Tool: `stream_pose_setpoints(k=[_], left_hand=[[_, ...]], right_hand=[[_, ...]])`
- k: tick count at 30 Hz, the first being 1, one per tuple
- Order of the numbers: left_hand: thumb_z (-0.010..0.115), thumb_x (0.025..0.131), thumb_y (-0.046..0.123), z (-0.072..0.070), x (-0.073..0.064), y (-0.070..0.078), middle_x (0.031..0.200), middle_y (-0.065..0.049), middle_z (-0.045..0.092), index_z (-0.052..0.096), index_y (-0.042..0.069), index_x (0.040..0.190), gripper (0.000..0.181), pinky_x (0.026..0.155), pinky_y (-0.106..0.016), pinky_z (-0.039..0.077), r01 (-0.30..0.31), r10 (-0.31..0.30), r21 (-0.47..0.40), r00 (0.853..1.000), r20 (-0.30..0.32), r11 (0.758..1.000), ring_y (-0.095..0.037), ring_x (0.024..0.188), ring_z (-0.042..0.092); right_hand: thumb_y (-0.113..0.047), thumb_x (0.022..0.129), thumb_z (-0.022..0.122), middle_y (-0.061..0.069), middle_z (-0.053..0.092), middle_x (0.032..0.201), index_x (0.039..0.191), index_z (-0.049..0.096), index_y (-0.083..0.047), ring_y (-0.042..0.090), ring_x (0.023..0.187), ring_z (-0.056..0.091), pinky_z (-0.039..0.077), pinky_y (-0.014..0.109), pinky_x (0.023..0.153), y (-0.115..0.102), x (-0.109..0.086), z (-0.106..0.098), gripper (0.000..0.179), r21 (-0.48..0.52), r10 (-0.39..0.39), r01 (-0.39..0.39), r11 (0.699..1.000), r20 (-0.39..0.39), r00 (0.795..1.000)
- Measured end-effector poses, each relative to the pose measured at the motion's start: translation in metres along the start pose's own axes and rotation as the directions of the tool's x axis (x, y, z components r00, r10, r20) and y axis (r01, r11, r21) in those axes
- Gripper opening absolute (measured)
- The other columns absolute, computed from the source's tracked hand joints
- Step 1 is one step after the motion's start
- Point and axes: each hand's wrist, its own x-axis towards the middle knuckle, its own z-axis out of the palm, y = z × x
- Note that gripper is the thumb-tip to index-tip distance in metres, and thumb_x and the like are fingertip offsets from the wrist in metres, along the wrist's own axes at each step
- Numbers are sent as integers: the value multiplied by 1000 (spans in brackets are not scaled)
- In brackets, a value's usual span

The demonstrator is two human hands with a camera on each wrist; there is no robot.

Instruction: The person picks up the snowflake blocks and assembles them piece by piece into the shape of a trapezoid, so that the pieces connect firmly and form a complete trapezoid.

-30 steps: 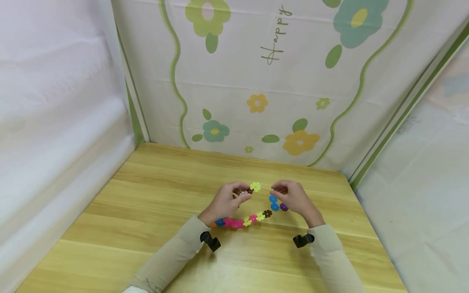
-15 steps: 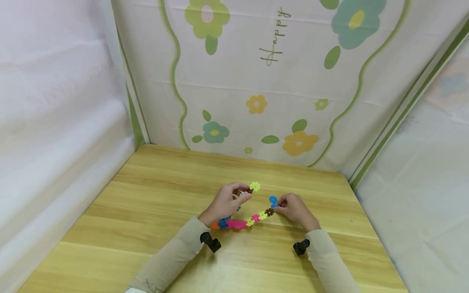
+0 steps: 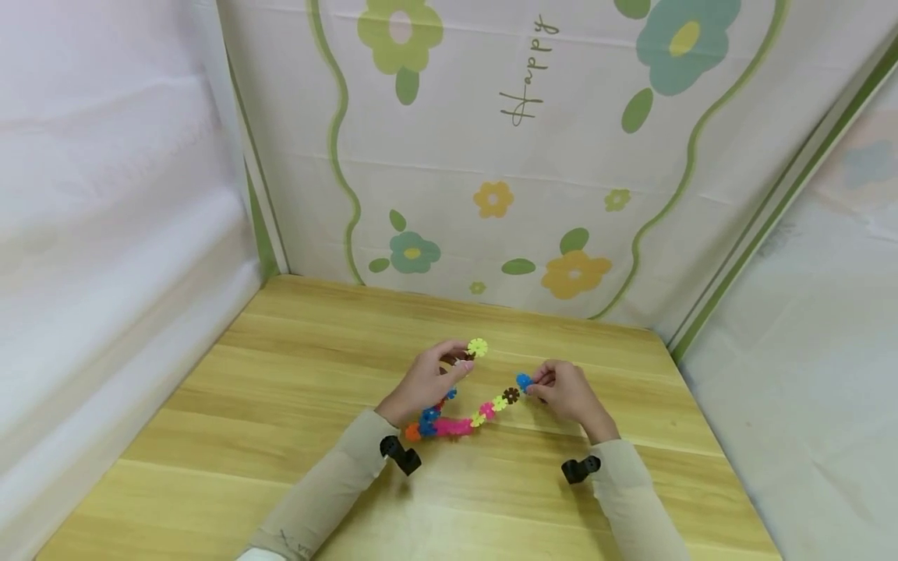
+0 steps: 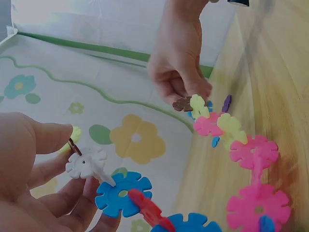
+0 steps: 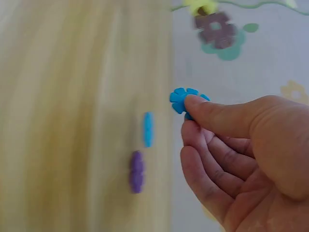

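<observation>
A linked chain of colourful plastic snowflake discs curves between the hands. My left hand point(image 3: 426, 382) pinches it near one end, thumb on a brown disc point(image 4: 74, 146) between a yellow disc point(image 3: 478, 347) and a white disc point(image 4: 86, 162). From there the chain runs through blue, red, orange and pink discs point(image 4: 259, 208) to a brown disc point(image 3: 510, 395) at its other end. Beside that end, my right hand point(image 3: 570, 391) pinches a loose blue disc point(image 5: 178, 99) between thumb and forefinger, its notched edge sticking out past the thumb.
On the wooden tabletop point(image 3: 295, 343), a loose blue disc point(image 5: 148, 129) and a purple disc point(image 5: 137, 171) lie near the right hand. White flower-printed cloth point(image 3: 435, 140) walls in the table at the back and sides.
My right hand reached down to the loose discs and now holds a blue one, lifted. My left hand rose slightly to the left, and more of the chain shows below it.
</observation>
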Motion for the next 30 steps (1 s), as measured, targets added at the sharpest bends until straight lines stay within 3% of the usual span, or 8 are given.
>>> stream_pose_setpoints(k=[6, 11, 17, 24, 30], left_hand=[[65, 107, 28, -12, -2, -11, 132, -7, 69, 65, 15, 139, 34, 92, -39, 60, 57, -57, 0, 998, -32, 998, -25, 113, 65], [67, 106, 26, -18, -2, -22, 128, -9, 69, 68, 12, 130, 28, 82, -34, 61, 101, -104, -75, 994, -34, 992, -24, 104, 67], [67, 106, 23, -19, -2, -27, 121, -11, 70, 68, 7, 126, 26, 79, -35, 64, 136, -139, -140, 990, -19, 981, -20, 96, 70], [67, 106, 21, -19, -3, -32, 119, -12, 71, 69, 5, 124, 24, 81, -41, 65, 126, -132, -125, 990, -39, 984, -20, 95, 70], [71, 104, 24, -20, -5, -34, 121, -12, 71, 71, 8, 123, 25, 87, -48, 63, 125, -132, -108, 989, -59, 986, -23, 102, 69]], right_hand=[[-17, 95, 81, 4, 74, 93, 101, 71, -10, 22, 84, 73, 59, 23, 69, -29, -1, -6, 14, 44, -80, 81, 996, -31, 996], [-19, 93, 83, 2, 74, 92, 100, 72, -12, 16, 82, 72, 60, 23, 70, -55, -2, -3, 15, 76, -153, 156, 985, -54, 987], [-17, 92, 84, 0, 76, 91, 98, 73, -12, 7, 78, 71, 61, 23, 73, -74, 0, 18, 14, 99, -245, 250, 963, -57, 968], [-16, 93, 84, -1, 76, 88, 96, 73, -12, 6, 75, 70, 61, 22, 71, -89, 9, 46, 11, 106, -254, 257, 961, -46, 966], [-15, 94, 83, 0, 76, 87, 95, 73, -12, 7, 75, 71, 60, 21, 71, -99, 17, 58, 10, 83, -283, 289, 954, -76, 956]])
